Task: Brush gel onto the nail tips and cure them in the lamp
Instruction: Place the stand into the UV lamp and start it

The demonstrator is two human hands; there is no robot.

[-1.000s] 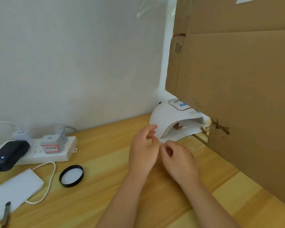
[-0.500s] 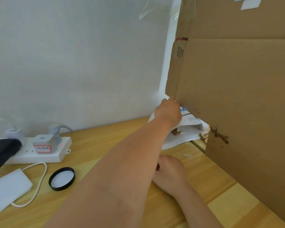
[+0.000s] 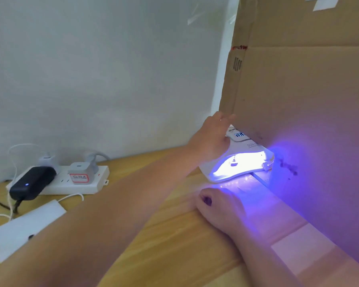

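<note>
The white curing lamp (image 3: 247, 149) stands at the back of the wooden table, half tucked under a cardboard sheet. It is lit, glowing violet-white inside, and its top display shows blue digits. A small nail tip on a holder (image 3: 234, 161) stands inside the opening. My left hand (image 3: 212, 136) rests on the lamp's top left with fingers extended toward the display. My right hand (image 3: 220, 208) lies on the table in front of the lamp, fingers loosely curled, holding nothing that I can see.
A large cardboard sheet (image 3: 303, 96) walls off the right side. At the left stand a white power strip (image 3: 75, 180) with plugs and a black adapter (image 3: 32, 182), plus a white flat box (image 3: 25, 226) and cables. A white wall is behind.
The lamp has switched on and casts violet light over the table and cardboard. My left hand stays on the lamp's top; my right hand has barely moved. The view has shifted right.
</note>
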